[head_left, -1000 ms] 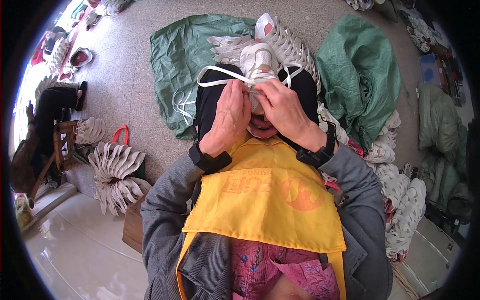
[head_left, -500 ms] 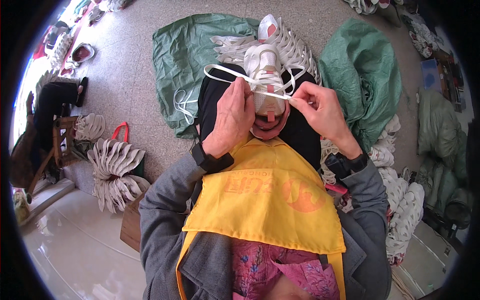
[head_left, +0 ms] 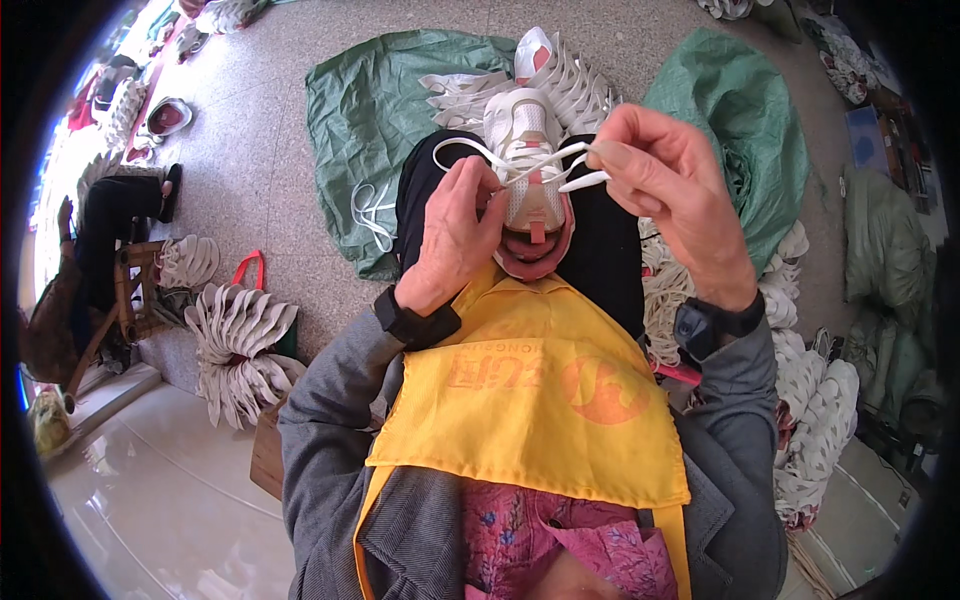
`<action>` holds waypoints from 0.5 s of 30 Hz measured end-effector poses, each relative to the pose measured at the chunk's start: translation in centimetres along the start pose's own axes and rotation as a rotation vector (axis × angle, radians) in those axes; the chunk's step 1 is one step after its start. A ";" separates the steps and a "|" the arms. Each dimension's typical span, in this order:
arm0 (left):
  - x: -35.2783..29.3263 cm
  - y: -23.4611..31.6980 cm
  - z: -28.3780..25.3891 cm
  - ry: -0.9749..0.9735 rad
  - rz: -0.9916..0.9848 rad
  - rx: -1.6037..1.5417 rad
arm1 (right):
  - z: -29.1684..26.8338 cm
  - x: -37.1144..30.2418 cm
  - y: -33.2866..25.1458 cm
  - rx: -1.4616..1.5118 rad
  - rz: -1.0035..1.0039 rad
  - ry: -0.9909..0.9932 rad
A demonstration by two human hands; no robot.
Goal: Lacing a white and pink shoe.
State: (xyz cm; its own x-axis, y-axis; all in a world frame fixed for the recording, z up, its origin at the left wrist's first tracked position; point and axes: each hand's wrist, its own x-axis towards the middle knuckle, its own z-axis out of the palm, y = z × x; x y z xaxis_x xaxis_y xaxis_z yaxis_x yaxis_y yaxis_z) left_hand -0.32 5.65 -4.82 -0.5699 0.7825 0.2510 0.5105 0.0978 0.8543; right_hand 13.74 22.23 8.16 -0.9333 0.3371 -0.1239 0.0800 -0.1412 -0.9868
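Observation:
A white and beige shoe upper [head_left: 533, 205] with pink trim rests between my knees, its pink-lined opening towards me. White shoelace [head_left: 462, 143] runs across its eyelets and loops out at both sides. My left hand [head_left: 462, 222] is at the upper's left edge, thumb and forefinger pinched on the lace. Raised off the upper's right side, my right hand [head_left: 672, 190] pinches a lace between thumb and fingers, pulling it out to the right. A lace end hangs beside those fingers.
Beyond my knees lie stacked white uppers [head_left: 570, 85] and a green sack [head_left: 360, 120]; spare laces [head_left: 372, 212] are on the sack. Another green sack [head_left: 740, 130] is to the right. Bundled uppers [head_left: 240, 355] stand at left, near a seated person's dark-clad leg [head_left: 130, 205].
My right hand has moved up and to the right, drawing the lace away from the upper. The left loop has become smaller. My left hand stays nearly in place.

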 end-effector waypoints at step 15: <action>3.9 1.4 -1.4 -0.425 -0.041 -0.523 | 0.0 2.7 1.5 -0.014 -0.096 -0.162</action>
State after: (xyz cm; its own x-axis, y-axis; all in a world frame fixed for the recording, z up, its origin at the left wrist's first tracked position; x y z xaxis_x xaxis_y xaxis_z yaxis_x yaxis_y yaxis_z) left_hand -2.71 8.02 -1.99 -0.2243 0.9689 0.1042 0.0536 -0.0945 0.9941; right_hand 11.34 22.95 6.37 -0.9810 0.1938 -0.0116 -0.0085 -0.1025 -0.9947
